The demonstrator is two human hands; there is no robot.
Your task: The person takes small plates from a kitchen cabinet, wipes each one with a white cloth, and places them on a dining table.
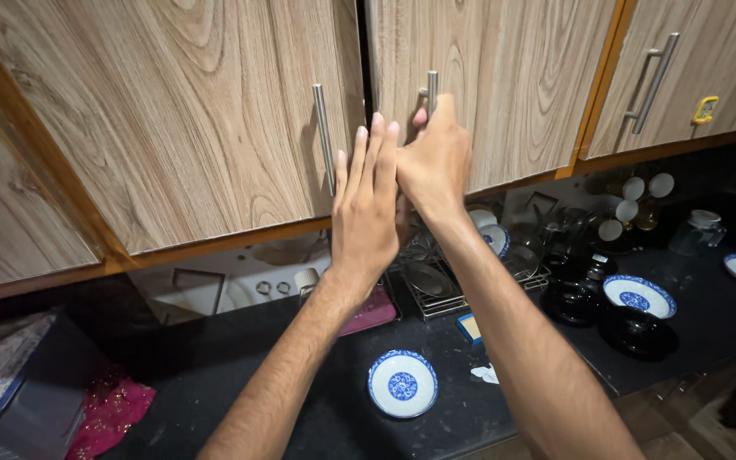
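Looking down from the head camera, you have your right hand (436,162) curled shut around the lower end of a metal handle (432,85) on the right cupboard door (504,85). That handle runs upright, straight above your knuckles. Your left hand (366,209) is open, fingers straight and together, pressed flat near the edge of the left cupboard door (181,119), just beside its own upright handle (324,136). Below, on the dark worktop (300,383), a blue-and-white bowl (402,383) sits between your forearms.
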